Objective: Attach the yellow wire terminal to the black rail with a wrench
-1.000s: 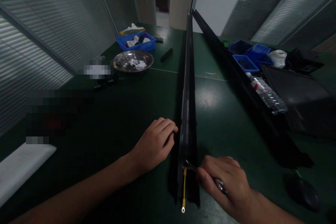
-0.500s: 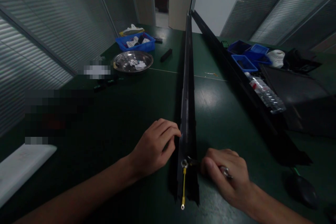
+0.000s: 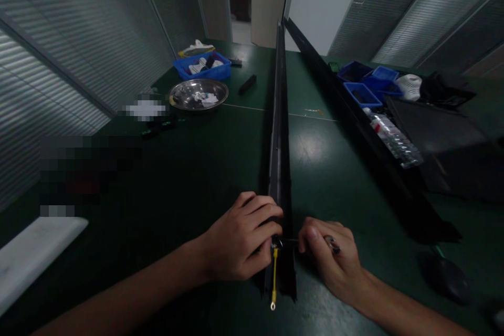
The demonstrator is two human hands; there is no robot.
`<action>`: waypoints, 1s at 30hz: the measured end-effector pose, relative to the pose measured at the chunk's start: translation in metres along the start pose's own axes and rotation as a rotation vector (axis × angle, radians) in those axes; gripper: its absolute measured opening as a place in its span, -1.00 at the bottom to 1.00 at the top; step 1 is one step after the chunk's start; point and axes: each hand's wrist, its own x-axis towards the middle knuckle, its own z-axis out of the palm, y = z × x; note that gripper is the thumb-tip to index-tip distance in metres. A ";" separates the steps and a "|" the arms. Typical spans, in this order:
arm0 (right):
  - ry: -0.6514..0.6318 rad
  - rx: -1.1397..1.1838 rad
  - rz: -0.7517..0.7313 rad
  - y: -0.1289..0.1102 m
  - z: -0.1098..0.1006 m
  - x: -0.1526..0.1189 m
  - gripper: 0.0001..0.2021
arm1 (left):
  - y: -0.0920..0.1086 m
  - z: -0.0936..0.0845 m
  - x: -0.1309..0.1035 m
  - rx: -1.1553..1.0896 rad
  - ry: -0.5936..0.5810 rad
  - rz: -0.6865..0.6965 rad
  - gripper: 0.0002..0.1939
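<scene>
Yellow wire point(image 3: 275, 273) on a black rail point(image 3: 280, 168), dark green table point(image 3: 323, 194)
Left of the rail: blue basket point(image 3: 212, 72), silvery bowl point(image 3: 188, 87); right of it: blue bins point(image 3: 385, 72), clear bottle point(image 3: 396, 139) with red patch point(image 3: 377, 128)

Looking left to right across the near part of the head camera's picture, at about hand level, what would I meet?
White slab, the person's left hand, yellow strip with a ring end, the person's right hand, dark rounded object.

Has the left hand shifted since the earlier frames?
Yes: against the central black rail, the left hand has moved right, now reaching over it.
</scene>
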 end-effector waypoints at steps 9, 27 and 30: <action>-0.011 -0.012 -0.010 -0.003 -0.001 0.002 -0.67 | -0.002 -0.004 0.002 -0.083 -0.079 -0.024 -0.75; -0.074 0.081 0.018 0.003 -0.004 0.003 -0.75 | -0.003 -0.009 0.007 -0.118 -0.023 -0.047 -0.79; -0.045 0.060 -0.015 0.002 -0.002 0.003 -0.73 | -0.004 -0.008 0.007 -0.119 -0.018 -0.040 -0.80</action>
